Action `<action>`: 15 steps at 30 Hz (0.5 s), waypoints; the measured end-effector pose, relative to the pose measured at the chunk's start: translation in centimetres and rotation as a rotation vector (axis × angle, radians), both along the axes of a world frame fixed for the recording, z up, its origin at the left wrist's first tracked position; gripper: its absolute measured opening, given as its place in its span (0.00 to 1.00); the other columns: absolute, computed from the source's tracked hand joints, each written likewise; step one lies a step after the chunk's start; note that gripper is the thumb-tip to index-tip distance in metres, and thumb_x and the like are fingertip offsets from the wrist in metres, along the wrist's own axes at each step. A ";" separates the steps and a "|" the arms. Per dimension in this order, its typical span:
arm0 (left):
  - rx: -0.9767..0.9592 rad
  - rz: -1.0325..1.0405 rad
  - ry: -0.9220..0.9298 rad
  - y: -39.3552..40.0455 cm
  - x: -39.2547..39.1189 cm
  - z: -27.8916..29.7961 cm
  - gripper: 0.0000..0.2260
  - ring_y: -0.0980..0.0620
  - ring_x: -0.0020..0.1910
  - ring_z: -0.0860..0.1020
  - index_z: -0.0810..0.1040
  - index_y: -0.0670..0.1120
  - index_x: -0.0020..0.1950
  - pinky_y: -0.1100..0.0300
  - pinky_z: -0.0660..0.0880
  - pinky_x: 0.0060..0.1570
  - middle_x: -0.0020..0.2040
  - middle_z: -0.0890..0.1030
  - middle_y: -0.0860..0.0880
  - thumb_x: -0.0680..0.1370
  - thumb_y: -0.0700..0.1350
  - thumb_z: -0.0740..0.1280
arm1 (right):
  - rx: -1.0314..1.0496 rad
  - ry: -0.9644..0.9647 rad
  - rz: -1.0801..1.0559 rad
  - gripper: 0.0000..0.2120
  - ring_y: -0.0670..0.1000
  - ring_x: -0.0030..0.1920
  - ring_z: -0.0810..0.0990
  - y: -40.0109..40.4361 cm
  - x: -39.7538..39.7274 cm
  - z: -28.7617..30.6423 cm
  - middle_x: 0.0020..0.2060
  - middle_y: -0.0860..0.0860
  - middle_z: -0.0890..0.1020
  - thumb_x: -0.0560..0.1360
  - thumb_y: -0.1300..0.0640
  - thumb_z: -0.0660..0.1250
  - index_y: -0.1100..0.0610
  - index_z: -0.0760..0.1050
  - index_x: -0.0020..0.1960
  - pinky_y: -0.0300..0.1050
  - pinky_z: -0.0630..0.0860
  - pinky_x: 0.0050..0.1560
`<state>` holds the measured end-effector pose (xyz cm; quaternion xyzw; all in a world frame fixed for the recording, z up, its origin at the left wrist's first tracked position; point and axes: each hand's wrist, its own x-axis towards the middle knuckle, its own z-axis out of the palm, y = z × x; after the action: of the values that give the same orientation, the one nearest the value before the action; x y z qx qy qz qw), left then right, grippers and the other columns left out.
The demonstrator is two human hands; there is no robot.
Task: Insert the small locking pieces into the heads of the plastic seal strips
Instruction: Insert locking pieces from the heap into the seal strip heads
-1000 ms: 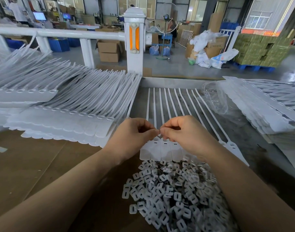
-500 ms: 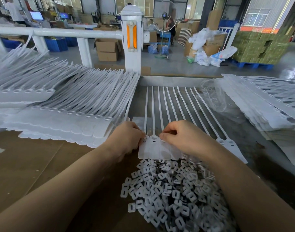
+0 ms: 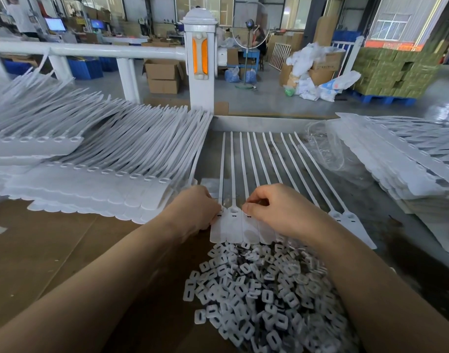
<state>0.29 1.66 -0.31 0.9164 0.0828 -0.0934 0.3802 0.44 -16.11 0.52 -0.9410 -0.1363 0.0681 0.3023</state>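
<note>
A joined row of white plastic seal strips [image 3: 246,225] lies flat in front of me, heads toward me, tails fanning away. My left hand [image 3: 196,208] has curled fingers pressing down on the leftmost head. My right hand [image 3: 279,210] is curled over the heads in the middle of the row, thumb and fingertips down at a head's slot; any locking piece under them is hidden. A heap of small white locking pieces [image 3: 264,294] lies just below the heads, between my forearms.
Stacks of white seal strips [image 3: 98,174] cover the left of the table. More stacked strips [image 3: 401,164] and a clear plastic bag [image 3: 327,149] lie at the right. A brown cardboard sheet [image 3: 40,250] covers the near left. A white railing post [image 3: 201,67] stands behind.
Both hands were pinched together above the heads. They have since moved apart and down onto the row, the left to the leftmost head, the right over the middle heads.
</note>
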 end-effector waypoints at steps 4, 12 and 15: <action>0.073 -0.030 0.025 -0.1 -0.3 0.5 0.11 0.56 0.20 0.69 0.78 0.42 0.39 0.67 0.66 0.21 0.26 0.74 0.50 0.80 0.43 0.63 | 0.005 0.001 0.002 0.06 0.44 0.42 0.81 0.0 -0.1 0.0 0.42 0.42 0.82 0.79 0.46 0.66 0.46 0.79 0.51 0.40 0.76 0.41; 0.033 -0.019 0.030 -0.2 0.0 0.3 0.09 0.55 0.20 0.69 0.78 0.41 0.43 0.66 0.64 0.19 0.30 0.77 0.48 0.81 0.41 0.62 | 0.016 0.016 0.007 0.05 0.43 0.42 0.81 0.1 -0.3 0.2 0.42 0.41 0.81 0.79 0.47 0.66 0.46 0.78 0.51 0.39 0.75 0.38; 0.078 -0.028 0.016 -0.1 0.1 0.0 0.15 0.59 0.14 0.66 0.76 0.44 0.34 0.70 0.63 0.17 0.19 0.73 0.54 0.81 0.43 0.62 | 0.018 0.015 0.012 0.03 0.43 0.41 0.81 0.1 -0.4 0.3 0.42 0.41 0.81 0.79 0.47 0.66 0.45 0.77 0.49 0.38 0.74 0.38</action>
<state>0.37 1.51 -0.30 0.9309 0.0767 -0.1026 0.3422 0.08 -16.01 0.82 -0.9368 -0.1404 0.0758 0.3115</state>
